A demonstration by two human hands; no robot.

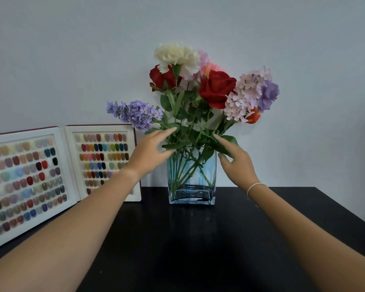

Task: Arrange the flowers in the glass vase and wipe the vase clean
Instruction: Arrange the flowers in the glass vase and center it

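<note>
I am reaching with my left hand (150, 152) and right hand (234, 159), both open and holding nothing, to the leaves above the glass vase (192, 175) standing on the table (261, 228); the flowers (198, 85) look light, the glass probably heavy, slippery and fragile, so I would hold stems low.

Vase: clear rectangular glass vase (191, 178) with a thick base, upright at frame centre on the black tabletop's far edge.
Flowers: mixed bunch of flowers (200, 89) standing in the vase, green stems crossing inside the glass.
Blooms: cream carnation on top, two red roses below it, pink behind, pale lilac cluster at right, purple sprig leaning out left.
</note>
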